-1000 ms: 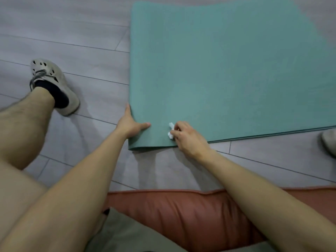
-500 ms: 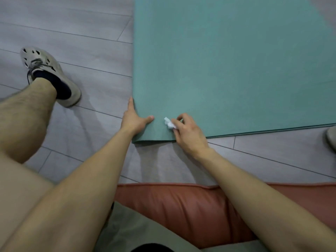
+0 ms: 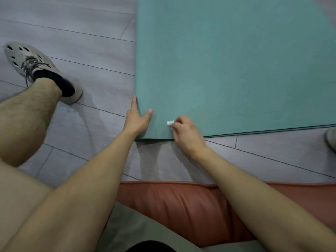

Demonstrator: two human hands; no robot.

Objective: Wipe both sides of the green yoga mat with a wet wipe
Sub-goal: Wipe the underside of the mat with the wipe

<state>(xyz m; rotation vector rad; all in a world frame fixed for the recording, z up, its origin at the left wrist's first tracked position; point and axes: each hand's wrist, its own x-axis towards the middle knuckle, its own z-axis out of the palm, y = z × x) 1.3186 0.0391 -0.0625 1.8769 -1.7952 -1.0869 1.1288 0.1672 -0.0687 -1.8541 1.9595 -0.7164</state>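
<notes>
The green yoga mat [image 3: 236,66] lies flat on the grey floor and fills the upper right of the view. My left hand [image 3: 137,119] holds its near left corner, thumb on top and a finger along the left edge; the other fingers are hidden. My right hand [image 3: 183,131] pinches a small crumpled white wet wipe [image 3: 170,123] and presses it onto the mat just inside the near edge, a short way right of the left thumb.
My left leg and its grey perforated shoe [image 3: 36,70] rest on the floor left of the mat. A reddish-brown leather cushion [image 3: 181,206] lies below my arms. Another shoe tip [image 3: 331,139] shows at the right edge.
My right hand has shifted the wipe a little along the mat's near edge. My left hand keeps hold of the corner. The view has moved slightly.
</notes>
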